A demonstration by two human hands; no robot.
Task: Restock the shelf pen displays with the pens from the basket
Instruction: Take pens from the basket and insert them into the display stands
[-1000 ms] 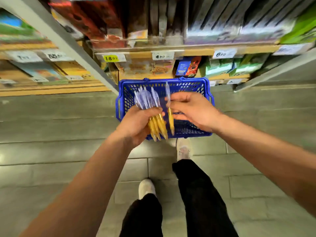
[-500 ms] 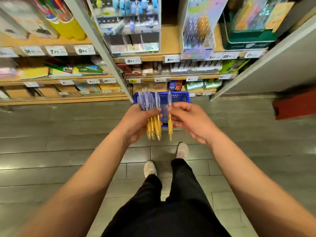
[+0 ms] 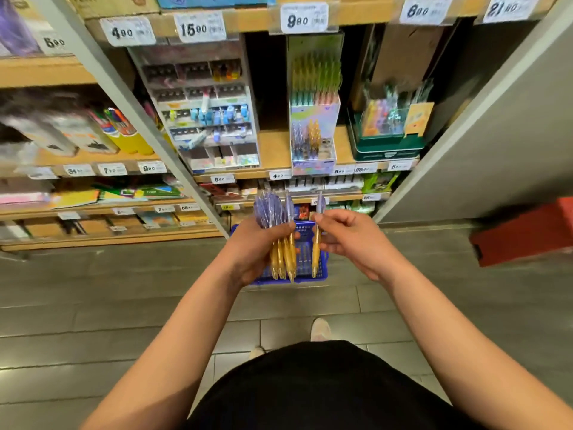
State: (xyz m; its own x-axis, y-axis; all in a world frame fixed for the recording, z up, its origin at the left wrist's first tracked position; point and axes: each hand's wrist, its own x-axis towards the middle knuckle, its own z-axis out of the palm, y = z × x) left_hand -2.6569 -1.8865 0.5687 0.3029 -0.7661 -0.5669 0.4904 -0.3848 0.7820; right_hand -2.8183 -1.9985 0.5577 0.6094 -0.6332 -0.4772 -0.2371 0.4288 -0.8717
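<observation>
My left hand point(image 3: 254, 249) grips a bundle of several pens point(image 3: 280, 237) with yellow barrels and clear purple caps, caps pointing up. A single pen of the same kind point(image 3: 317, 240) is pinched upright by my right hand point(image 3: 350, 240), just right of the bundle. Both hands hover above the blue plastic basket point(image 3: 305, 268), which stands on the floor and is mostly hidden behind them. On the shelf above stands a tall pastel pen display point(image 3: 313, 135) with matching yellow and purple pens in its front tier.
A clear multi-tier stationery organiser point(image 3: 207, 119) stands left of the display, a green box of pens point(image 3: 387, 141) to its right. A grey shelf upright point(image 3: 148, 119) runs diagonally at left. A red object point(image 3: 524, 234) lies on the floor at right. My feet stand on grey tiles.
The view has tilted up from the basket to the shelves, bringing the pen display into sight. Both hands have kept their pens and risen away from the basket.
</observation>
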